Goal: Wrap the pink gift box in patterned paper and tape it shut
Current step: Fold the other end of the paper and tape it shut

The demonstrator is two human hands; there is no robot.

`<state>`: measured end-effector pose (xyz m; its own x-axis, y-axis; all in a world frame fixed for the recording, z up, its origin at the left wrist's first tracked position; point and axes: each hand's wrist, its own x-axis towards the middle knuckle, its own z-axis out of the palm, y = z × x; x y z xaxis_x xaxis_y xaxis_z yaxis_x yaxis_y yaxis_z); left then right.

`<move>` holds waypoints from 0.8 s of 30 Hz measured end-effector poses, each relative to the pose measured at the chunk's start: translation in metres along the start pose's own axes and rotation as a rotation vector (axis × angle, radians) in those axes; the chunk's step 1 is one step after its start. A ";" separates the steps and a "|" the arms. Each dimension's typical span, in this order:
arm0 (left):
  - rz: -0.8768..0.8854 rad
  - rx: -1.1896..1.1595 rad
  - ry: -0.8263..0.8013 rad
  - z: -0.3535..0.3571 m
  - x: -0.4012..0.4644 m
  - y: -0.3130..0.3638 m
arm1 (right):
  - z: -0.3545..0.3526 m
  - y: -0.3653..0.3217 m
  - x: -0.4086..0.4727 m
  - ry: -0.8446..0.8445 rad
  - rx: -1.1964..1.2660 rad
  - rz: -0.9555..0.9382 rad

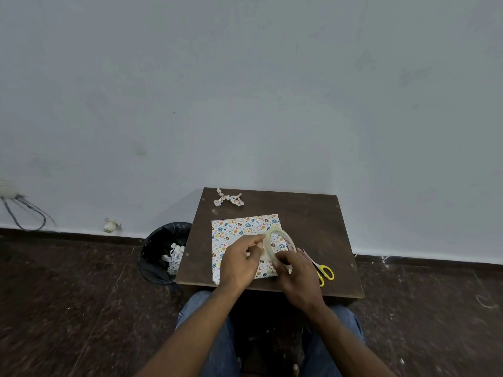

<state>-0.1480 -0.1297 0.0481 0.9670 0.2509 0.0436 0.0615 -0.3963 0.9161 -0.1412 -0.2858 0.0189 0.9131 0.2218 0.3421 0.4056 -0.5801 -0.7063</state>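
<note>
1. The right hand [298,278] grips a clear, ring-shaped roll of sticky tape [280,247] at its lower rim, fingers curled round it, so the roll stands on edge above the parcel.
2. The left hand [239,261] has its fingers curled, the fingertips pinching at the left edge of the tape roll; whether they hold the loose tape end is too small to tell.
3. Under both hands lies the flat, square gift box wrapped in white paper with coloured egg and heart patterns [239,227], on the near-left part of a small dark brown wooden table [321,221]; no pink shows.
4. Yellow-handled scissors [324,272] lie just right of the right hand.
5. A bow twisted from the same patterned paper [228,198] rests near the table's far edge.
6. A black-lined waste bin [163,251] holding paper scraps stands on the floor left of the table.
</note>
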 end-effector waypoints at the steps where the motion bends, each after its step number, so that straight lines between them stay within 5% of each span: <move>1: 0.043 0.041 -0.001 -0.001 -0.001 -0.001 | -0.001 -0.001 0.000 0.006 0.006 0.011; 5: 0.148 0.121 0.017 -0.003 -0.005 -0.002 | -0.002 -0.003 0.000 0.017 0.013 0.020; 12: -0.177 -0.247 0.031 0.001 0.003 0.009 | 0.000 -0.001 -0.002 -0.038 0.063 0.026; 20: -0.168 -0.291 0.078 -0.003 0.001 0.015 | -0.002 0.001 -0.003 -0.055 0.066 0.001; 24: -0.483 -0.624 0.078 -0.005 -0.005 0.028 | 0.000 -0.003 -0.005 -0.001 0.022 -0.057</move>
<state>-0.1526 -0.1378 0.0753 0.8473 0.3388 -0.4091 0.2980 0.3344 0.8941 -0.1471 -0.2855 0.0189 0.8886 0.2544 0.3816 0.4575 -0.5495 -0.6991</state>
